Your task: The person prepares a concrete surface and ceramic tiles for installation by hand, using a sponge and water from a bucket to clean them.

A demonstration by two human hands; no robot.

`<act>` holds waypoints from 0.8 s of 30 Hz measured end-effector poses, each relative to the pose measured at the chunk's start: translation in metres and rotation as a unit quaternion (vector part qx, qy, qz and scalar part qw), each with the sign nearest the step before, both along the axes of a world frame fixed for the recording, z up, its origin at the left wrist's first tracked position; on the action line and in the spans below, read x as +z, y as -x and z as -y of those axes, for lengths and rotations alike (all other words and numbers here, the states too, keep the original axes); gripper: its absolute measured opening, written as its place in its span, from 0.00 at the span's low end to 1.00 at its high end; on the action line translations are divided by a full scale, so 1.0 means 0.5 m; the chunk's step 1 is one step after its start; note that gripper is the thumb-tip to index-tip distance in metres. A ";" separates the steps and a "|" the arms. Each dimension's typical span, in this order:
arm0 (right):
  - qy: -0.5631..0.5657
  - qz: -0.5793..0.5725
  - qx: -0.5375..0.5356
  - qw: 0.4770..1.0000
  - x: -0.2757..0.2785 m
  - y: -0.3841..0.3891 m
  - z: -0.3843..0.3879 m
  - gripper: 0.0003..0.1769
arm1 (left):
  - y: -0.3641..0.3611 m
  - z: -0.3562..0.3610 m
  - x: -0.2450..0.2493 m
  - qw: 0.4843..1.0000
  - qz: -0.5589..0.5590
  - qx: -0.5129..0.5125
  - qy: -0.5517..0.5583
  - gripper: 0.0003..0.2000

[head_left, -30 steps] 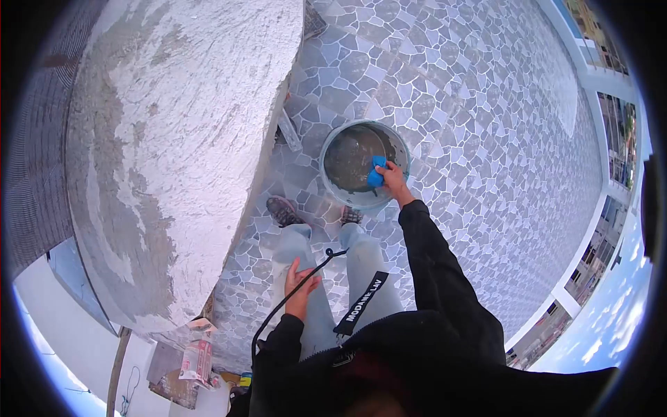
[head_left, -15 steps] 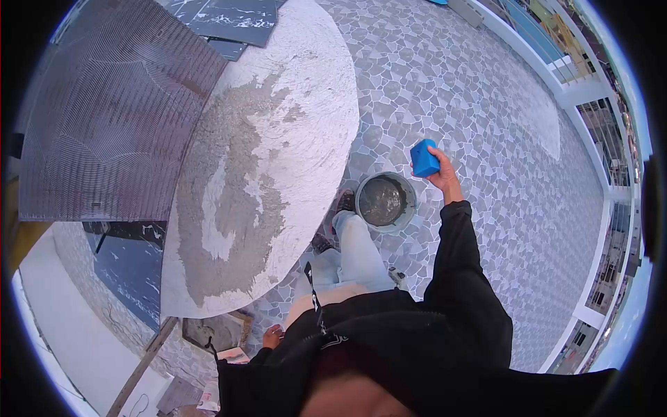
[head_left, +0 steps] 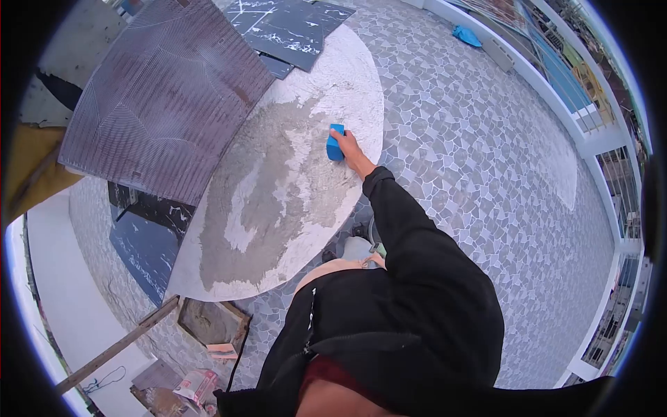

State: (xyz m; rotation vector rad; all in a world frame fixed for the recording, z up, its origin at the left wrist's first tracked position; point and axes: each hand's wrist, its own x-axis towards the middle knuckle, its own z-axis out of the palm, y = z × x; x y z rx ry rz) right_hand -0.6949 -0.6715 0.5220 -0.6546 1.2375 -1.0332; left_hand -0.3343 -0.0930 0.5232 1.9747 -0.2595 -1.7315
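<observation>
My right hand [head_left: 353,151] grips a blue block that looks like a sponge [head_left: 335,142], thumb on one side. It is over the right part of a large round-ended slab [head_left: 351,90], overlapping its whitish rough surface. A grey patch of wet-looking mortar [head_left: 278,139] spreads across the slab's middle, to the left of my hand. My left hand is out of view. The bucket is mostly hidden behind my right sleeve [head_left: 431,236].
A ridged panel [head_left: 167,97] overhangs the slab's left side. Dark marbled sheets [head_left: 285,31] lie at the far end, another [head_left: 146,254] at left. A wooden-framed tray [head_left: 208,320] and a wooden bar [head_left: 118,344] are at lower left. Patterned paving [head_left: 479,153] extends right.
My right hand has carried the blue sponge from beside the bucket leftward over the slab. The view has shifted, the bucket is mostly covered, and my left hand has left view.
</observation>
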 end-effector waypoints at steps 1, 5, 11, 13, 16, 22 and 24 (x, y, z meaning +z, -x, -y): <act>0.001 -0.001 0.008 1.000 0.035 -0.009 0.004 0.31 | 0.018 0.007 0.005 1.000 -0.002 0.006 0.004 0.17; 0.004 -0.153 0.393 0.907 0.083 -0.046 0.029 0.30 | 0.076 0.014 0.016 1.000 -0.013 0.009 -0.003 0.16; 0.100 -0.217 0.087 0.967 -0.062 -0.132 0.370 0.25 | 0.135 0.113 0.066 1.000 0.000 0.019 0.014 0.16; 0.123 -0.105 -0.023 0.987 -0.050 -0.116 0.405 0.25 | 0.148 0.118 0.086 1.000 0.004 0.024 0.012 0.16; 0.103 -0.067 0.064 0.990 0.027 -0.078 0.385 0.31 | 0.157 0.110 0.093 1.000 -0.001 0.028 0.012 0.16; 0.248 -0.331 0.605 0.680 0.016 -0.076 0.198 0.30 | 0.275 0.058 0.060 0.994 -0.031 0.093 0.039 0.15; 0.263 -0.366 0.558 0.697 -0.001 -0.066 0.217 0.28 | 0.301 0.050 0.054 0.993 -0.041 0.100 0.045 0.15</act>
